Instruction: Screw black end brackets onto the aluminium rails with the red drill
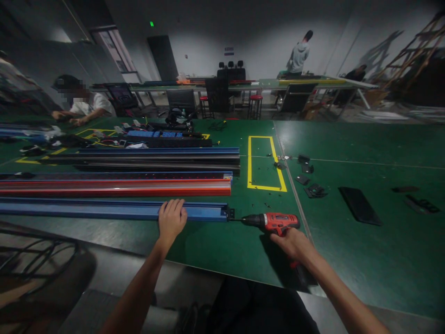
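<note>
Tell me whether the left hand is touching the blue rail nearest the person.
Touching. The head view shows the left hand laid across the blue rail, palm down, its fingers over the far edge.

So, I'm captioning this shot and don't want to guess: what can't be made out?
Blue rail, left end: head view, cut off by the left edge.
Any screw at the tip of the red drill: head view, too small.
Drill trigger: head view, behind the right hand.
Rail surface under the left hand: head view, covered by it.
Wall sign wording: head view, too small.
</note>
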### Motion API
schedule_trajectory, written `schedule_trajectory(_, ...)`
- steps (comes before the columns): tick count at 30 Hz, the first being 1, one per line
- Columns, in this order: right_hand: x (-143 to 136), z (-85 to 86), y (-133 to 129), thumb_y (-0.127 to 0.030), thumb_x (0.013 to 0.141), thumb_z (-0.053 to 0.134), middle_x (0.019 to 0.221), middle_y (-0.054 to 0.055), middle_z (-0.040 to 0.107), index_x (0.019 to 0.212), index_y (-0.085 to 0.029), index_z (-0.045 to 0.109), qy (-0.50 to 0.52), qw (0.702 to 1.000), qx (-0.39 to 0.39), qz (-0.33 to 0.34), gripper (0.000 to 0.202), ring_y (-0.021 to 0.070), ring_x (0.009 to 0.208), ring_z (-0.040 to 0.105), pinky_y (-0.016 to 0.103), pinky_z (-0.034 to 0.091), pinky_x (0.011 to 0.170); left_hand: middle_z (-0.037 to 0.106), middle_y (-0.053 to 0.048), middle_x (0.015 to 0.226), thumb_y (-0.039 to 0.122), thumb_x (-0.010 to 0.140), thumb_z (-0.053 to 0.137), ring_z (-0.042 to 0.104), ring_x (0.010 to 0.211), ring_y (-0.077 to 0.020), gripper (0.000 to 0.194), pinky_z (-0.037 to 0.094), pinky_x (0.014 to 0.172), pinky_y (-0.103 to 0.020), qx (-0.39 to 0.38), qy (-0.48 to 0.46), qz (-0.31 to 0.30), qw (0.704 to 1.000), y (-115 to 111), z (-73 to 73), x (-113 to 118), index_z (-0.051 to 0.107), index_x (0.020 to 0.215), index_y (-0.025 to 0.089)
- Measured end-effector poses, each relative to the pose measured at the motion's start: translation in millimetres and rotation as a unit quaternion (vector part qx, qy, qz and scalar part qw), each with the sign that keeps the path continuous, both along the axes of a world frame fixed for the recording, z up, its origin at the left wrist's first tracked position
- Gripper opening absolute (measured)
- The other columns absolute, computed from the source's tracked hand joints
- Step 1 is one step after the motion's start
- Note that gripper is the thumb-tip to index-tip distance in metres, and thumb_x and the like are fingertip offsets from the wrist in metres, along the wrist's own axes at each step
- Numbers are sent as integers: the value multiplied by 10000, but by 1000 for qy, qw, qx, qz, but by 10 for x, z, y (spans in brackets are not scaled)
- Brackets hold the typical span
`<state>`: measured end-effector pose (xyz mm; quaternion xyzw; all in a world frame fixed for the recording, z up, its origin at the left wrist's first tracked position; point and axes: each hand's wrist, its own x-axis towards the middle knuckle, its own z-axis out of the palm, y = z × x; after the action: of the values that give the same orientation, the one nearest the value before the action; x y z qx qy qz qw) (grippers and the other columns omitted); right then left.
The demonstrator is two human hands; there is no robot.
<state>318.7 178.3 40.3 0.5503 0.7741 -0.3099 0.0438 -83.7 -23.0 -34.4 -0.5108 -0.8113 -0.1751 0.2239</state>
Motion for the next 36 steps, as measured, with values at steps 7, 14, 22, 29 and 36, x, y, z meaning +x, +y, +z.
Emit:
schedule_trajectory(7,-14,56,-10,-442,928,642,718,81,704,680,-232,613,-13,1000,-9,3,326,199,633,616,323,420,620,754,-170,1245,286,994,411,652,1202,-349,430,379,1133,-535,7,12,-4,1000,-8,-59,-45,711,1275,159)
schedule_trajectory(14,-9,12,7,-459,914,644,761,106,731,768,-209,678,-22,1000,-7,-4,292,217,673,650,319,436,635,759,-178,1230,282,1000,403,656,1192,-347,430,382,1132,-526,11,22,-8,1000,-13,-68,-61,714,1257,135)
schedule_trajectory(22,5,17,33,-494,924,631,727,106,725,771,-197,710,-19,999,11,23,344,239,681,680,321,439,627,755,-158,1239,280,986,427,653,1201,-338,412,374,1142,-527,21,-1,-6,1000,-4,-55,-42,712,1263,171)
schedule_trajectory(29,-25,55,17,-462,930,616,766,130,740,784,-189,718,-33,999,11,25,326,253,715,696,323,434,635,750,-161,1247,278,998,402,648,1203,-338,427,375,1141,-529,11,5,-2,1000,-3,-16,-6,707,1277,170)
schedule_trajectory(36,16,-6,38,-488,921,579,791,137,745,746,-204,681,-27,999,18,34,349,256,729,701,325,429,633,747,-165,1254,279,1008,387,644,1202,-339,434,365,1149,-527,4,3,0,1000,0,1,9,704,1276,152)
